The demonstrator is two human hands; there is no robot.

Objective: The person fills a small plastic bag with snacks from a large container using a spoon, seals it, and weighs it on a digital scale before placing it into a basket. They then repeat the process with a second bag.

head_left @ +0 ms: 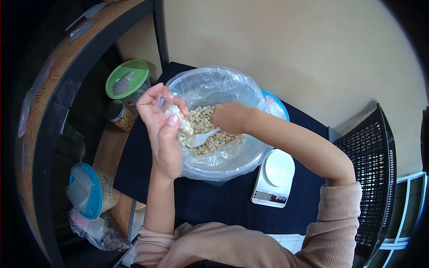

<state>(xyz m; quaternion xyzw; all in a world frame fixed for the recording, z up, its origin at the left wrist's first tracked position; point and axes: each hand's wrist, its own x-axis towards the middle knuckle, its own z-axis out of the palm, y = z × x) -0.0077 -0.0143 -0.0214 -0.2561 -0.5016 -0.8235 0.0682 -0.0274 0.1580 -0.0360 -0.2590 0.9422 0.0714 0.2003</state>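
Observation:
My left hand [161, 129] is closed around a small clear plastic bag [179, 121] partly filled with pale, round pieces. It holds the bag over the left side of a large round tub [252, 165] lined with clear plastic. Inside the tub lies a heap of the same pale pieces [219, 144]. My right hand [230, 117] grips the handle of a white plastic spoon [202, 137], whose bowl points left, low over the heap and just below the bag. Whether the spoon's bowl carries any pieces is hard to make out.
A white digital kitchen scale [276, 176] sits right of the tub on the dark cloth [210, 201]. Left are a green-lidded container [128, 79], a jar [121, 115] and a blue-lidded container [91, 190]. A black plastic basket [368, 174] stands at right.

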